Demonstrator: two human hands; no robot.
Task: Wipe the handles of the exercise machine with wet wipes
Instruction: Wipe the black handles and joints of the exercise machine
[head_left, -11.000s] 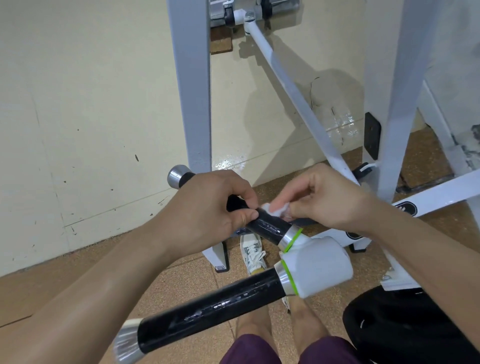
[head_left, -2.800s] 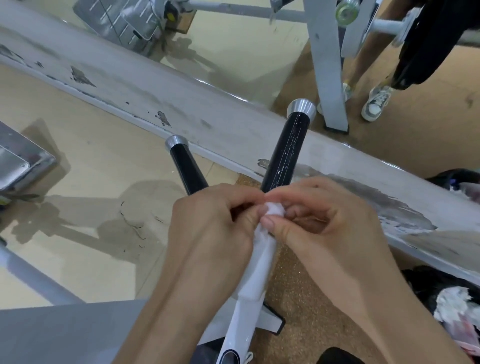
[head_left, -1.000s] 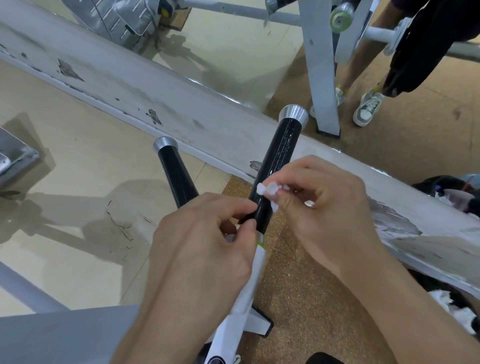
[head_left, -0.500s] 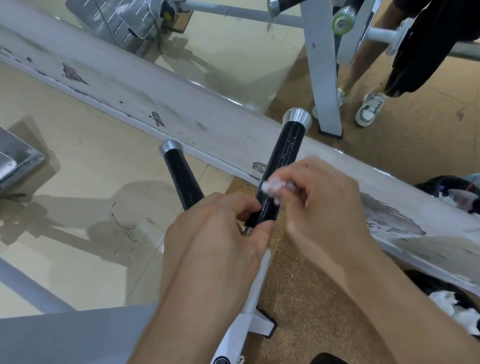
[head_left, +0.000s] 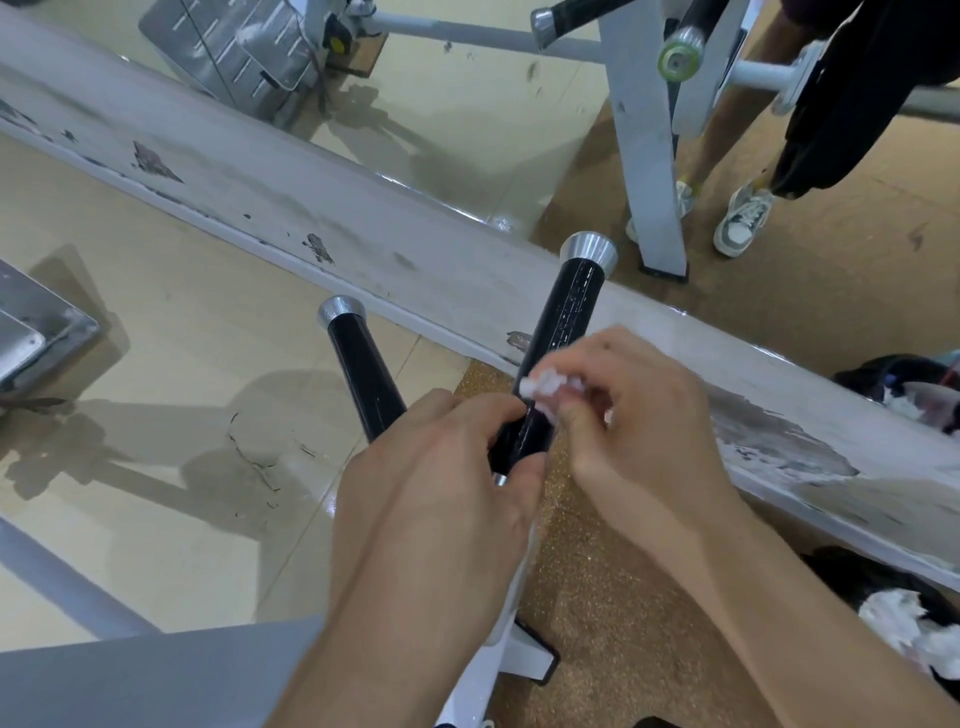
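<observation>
Two black handles with silver end caps rise from the machine. On the nearer right handle (head_left: 566, 322), my left hand (head_left: 441, 488) grips the lower end with thumb and fingers curled round it. Against that handle's middle, my right hand (head_left: 623, 415) pinches a small crumpled white wet wipe (head_left: 545, 388). The left handle (head_left: 358, 364) stands free, its base hidden behind my left hand.
A worn white beam (head_left: 363, 234) runs diagonally behind the handles. A white machine post (head_left: 644, 135) stands at the upper right, with a person's sneakers (head_left: 737, 223) beside it. Used wipes (head_left: 914, 618) lie in a dark bag at the lower right. A grey panel (head_left: 130, 680) fills the lower left.
My right hand has slid the wipe a little along the right handle, staying near its middle. My left hand keeps its grip at the handle's base.
</observation>
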